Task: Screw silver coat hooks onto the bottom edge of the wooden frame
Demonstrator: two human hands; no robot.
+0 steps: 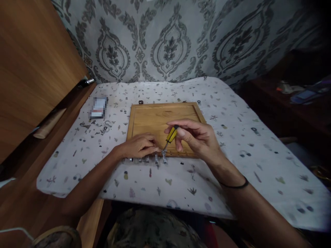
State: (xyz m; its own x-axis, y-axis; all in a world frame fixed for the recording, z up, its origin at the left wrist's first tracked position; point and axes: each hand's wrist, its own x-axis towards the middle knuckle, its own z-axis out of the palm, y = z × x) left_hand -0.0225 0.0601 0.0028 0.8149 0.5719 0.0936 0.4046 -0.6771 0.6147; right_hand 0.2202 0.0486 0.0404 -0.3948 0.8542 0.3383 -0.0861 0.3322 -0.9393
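Note:
A wooden board (155, 119) with a raised rim lies on a table under a patterned white cloth (232, 144). My right hand (199, 137) is closed round a small screwdriver (171, 135) with a yellow and black handle; its tip points down at the board's near edge. A row of several metal hooks or fittings (148, 159) hangs along that edge. My left hand (139, 145) rests on the board's near left corner, fingers curled together, pinching a fitting beside the screwdriver tip.
A blurred small packet (98, 107) lies on the cloth at the far left. A wooden cabinet side (33, 69) stands to the left, patterned wallpaper behind. A dark shelf with clutter (302, 93) sits at the right.

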